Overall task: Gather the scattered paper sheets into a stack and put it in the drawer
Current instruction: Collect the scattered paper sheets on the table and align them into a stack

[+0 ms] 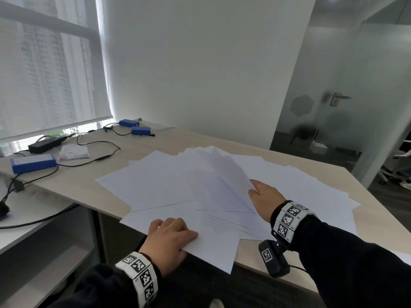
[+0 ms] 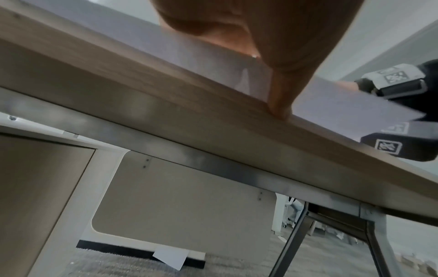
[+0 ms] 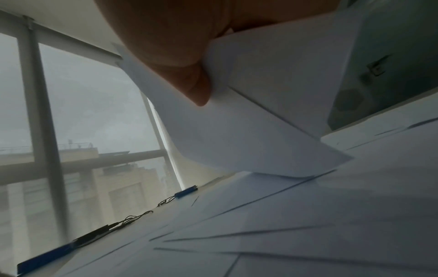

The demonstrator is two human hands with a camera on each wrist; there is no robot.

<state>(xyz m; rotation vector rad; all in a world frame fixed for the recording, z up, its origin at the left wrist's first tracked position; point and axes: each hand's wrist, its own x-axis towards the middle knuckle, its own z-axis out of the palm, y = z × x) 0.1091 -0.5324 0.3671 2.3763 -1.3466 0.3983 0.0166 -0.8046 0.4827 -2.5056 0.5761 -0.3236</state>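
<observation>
Several paper sheets (image 1: 160, 185) are lying fanned across the desk (image 1: 333, 174), the right hand (image 1: 265, 202) is pinching a lifted bunch (image 1: 229, 174) while the left hand (image 1: 169, 238) is pressing loosely curled fingers on an overhanging sheet (image 1: 213, 247), which is risking sliding off the edge; no drawer is showing.

In the head view the right hand's (image 1: 265, 200) fingers are hidden under the lifted paper sheets (image 1: 224, 174), so the grip cannot be read there. The worktop (image 1: 367, 223) is cut off at 3 o'clock, along with the sheets lying there. In the left wrist view the left hand (image 2: 260, 28) is blurred and cropped at 12 o'clock. Whether the cabinet front (image 2: 38, 196) at 8 o'clock is the drawer is unclear.
</observation>
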